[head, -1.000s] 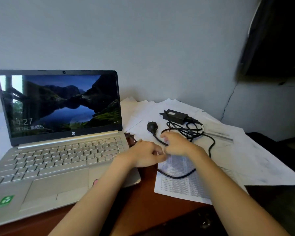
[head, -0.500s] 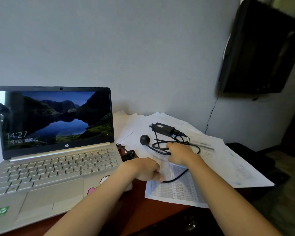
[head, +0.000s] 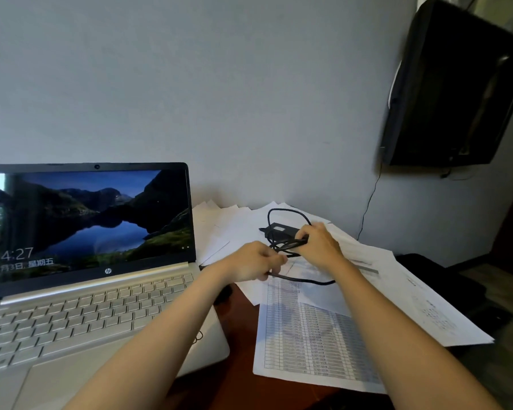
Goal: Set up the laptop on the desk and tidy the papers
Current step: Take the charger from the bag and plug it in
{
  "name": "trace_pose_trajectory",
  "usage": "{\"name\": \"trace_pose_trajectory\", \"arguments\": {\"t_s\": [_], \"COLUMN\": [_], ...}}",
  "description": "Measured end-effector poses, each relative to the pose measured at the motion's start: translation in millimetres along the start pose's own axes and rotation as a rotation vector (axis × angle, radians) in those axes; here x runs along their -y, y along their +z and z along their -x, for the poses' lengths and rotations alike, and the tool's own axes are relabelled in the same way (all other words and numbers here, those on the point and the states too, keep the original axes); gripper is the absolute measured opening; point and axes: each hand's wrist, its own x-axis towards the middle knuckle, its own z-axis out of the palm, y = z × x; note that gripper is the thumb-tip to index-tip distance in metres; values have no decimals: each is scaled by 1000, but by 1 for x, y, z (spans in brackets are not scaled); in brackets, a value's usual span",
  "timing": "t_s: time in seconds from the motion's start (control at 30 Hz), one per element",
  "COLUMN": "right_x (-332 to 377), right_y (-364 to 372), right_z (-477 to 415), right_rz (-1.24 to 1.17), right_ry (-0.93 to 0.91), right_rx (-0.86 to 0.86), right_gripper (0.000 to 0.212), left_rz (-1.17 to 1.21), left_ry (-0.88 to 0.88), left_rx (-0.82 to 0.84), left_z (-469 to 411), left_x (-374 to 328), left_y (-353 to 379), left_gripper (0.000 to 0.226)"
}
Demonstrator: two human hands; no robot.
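The scene is taken by one wide-angle camera worn on the head, directed forward and somewhat downward across the desk (head: 240,335) toward the grey wall (head: 249,99). The forearms are seen stretching away from the lens, and the left hand (head: 255,264), the right hand (head: 320,247) and the charger cable (head: 308,282) held by both are placed near mid-frame at close range. The open laptop (head: 86,291) is cropped by the left edge, the black wall-mounted screen (head: 456,90) by the right.

A plain grey-blue wall (head: 249,84) fills twelve o'clock, softly and evenly lit. At two o'clock a black flat panel (head: 456,93) hangs on it, a thin wire (head: 367,208) trailing below. Reddish-brown tabletop (head: 240,321) at six, wooden floor (head: 504,279) at four.
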Motion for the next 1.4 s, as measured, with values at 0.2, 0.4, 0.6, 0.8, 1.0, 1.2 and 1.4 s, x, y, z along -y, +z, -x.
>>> {"name": "trace_pose_trajectory", "arguments": {"t_s": [0.2,0.4,0.6,0.8,1.0,1.2,1.4], "right_x": [6,23,35,64,93,99,107], "right_y": [-4,-15,-23,-40,-39,-38,-31], "right_z": [-18,-34,-45,-50,-45,-41,-35], "right_rz": [-188,-667,-1022,-978,-625,-600,-580], "right_ry": [43,80,152,9,-251,-371,-410], "right_rx": [-26,-231,-338,-205,1,61,-139], "right_gripper": [19,17,29,29,20,41,55], "left_rz": [6,41,307,626,951,983,759], "left_ry": [-49,-115,-156,-133,-185,-163,-95], "left_rx": [73,202,-18,-165,-196,-202,-180], "left_z": [-10,-10,-23,-40,-48,-49,-52], "left_x": [5,5,-16,-47,-52,-42,-56], "left_y": [7,17,6,-37,-68,-90,-115], "left_gripper": [39,29,65,61,46,29,20]}}
